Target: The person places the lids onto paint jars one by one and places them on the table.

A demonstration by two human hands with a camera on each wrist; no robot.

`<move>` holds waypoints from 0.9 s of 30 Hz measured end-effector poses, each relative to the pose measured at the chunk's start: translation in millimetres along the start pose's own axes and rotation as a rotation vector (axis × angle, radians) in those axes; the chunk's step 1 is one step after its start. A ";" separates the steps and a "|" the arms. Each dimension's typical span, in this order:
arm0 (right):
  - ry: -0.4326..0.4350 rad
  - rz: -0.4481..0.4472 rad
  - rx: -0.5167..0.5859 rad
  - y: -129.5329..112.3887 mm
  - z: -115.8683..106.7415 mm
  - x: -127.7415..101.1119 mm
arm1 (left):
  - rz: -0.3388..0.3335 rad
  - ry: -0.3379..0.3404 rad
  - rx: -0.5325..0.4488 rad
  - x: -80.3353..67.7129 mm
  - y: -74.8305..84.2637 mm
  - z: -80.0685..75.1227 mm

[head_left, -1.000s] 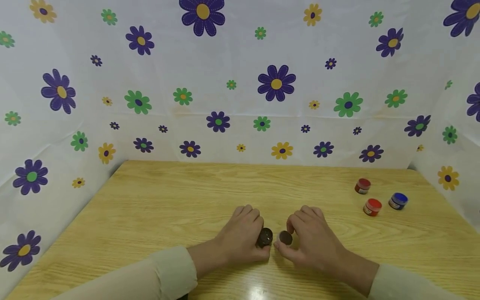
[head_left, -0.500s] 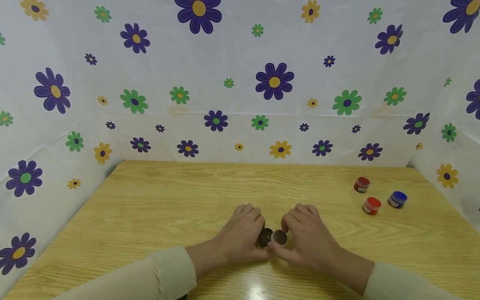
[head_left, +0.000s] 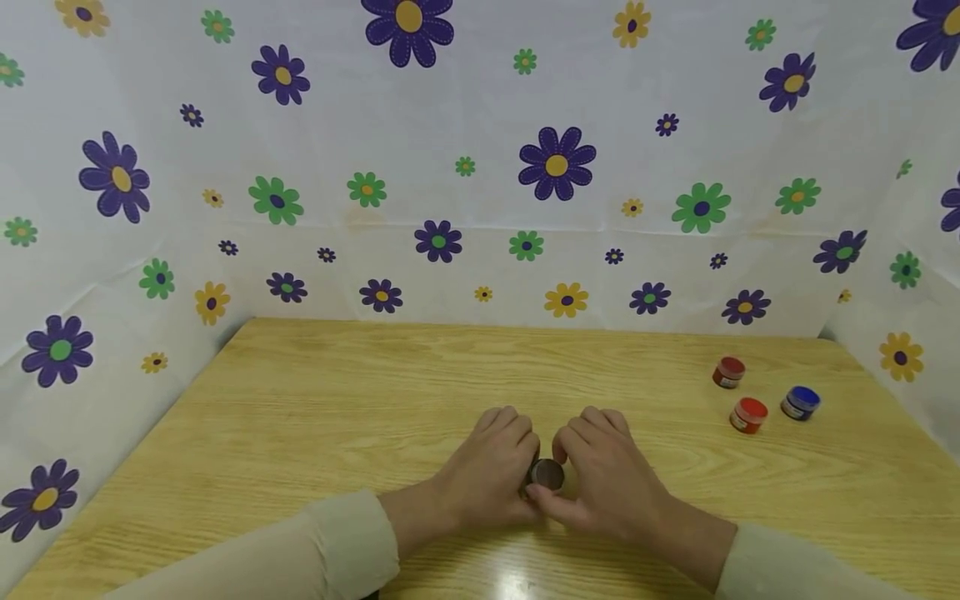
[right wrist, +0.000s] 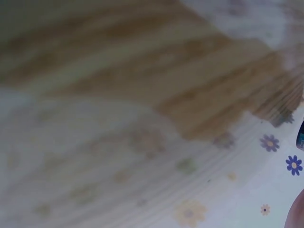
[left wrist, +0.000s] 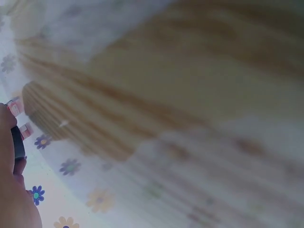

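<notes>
In the head view both hands meet low at the centre, close over the wooden table (head_left: 360,400). My left hand (head_left: 491,471) grips a small dark paint jar (left wrist: 18,143), its fingers curled round the far side and thumb on the near side. A round lid (head_left: 548,476), clear-rimmed with a dark middle, covers the jar's top as seen from above. My right hand (head_left: 607,471) pinches this lid between thumb and forefinger. In both wrist views only a sliver of hand and dark jar shows at the edge.
Three small lidded paint jars stand at the right of the table: a dark red jar (head_left: 729,372), a bright red jar (head_left: 748,415) and a blue jar (head_left: 801,402). White flower-printed cloth (head_left: 480,200) encloses the back and sides.
My right hand has moved left, carrying the lid from beside the open dark jar to over its top. The left hand still holds the jar in place.
</notes>
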State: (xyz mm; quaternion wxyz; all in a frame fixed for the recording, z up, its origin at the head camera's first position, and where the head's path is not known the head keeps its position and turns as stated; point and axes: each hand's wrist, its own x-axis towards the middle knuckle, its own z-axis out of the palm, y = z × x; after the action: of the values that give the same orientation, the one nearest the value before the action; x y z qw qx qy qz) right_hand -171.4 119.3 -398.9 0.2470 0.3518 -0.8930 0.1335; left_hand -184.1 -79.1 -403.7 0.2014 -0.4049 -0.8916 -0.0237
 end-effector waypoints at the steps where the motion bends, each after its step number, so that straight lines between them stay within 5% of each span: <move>1: 0.011 -0.003 0.005 0.0 0.3 0.0 | 0.004 0.015 0.005 0.0 0.0 0.2; 8: 0.102 -0.043 0.025 0.6 3.3 0.4 | 0.013 0.095 -0.007 0.3 0.1 -0.6; 18: 0.099 -0.086 0.052 -0.6 3.7 2.2 | 0.054 0.207 -0.022 1.6 -2.2 3.6; 27: 0.110 -0.158 0.096 -0.4 5.3 1.6 | 0.029 0.191 -0.098 0.7 -0.8 3.0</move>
State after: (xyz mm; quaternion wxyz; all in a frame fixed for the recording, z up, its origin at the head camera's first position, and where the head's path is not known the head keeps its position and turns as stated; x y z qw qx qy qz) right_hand -174.0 116.0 -402.5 0.2885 0.4247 -0.8400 0.1754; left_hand -186.2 -78.5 -406.0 0.2657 -0.4229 -0.8602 -0.1026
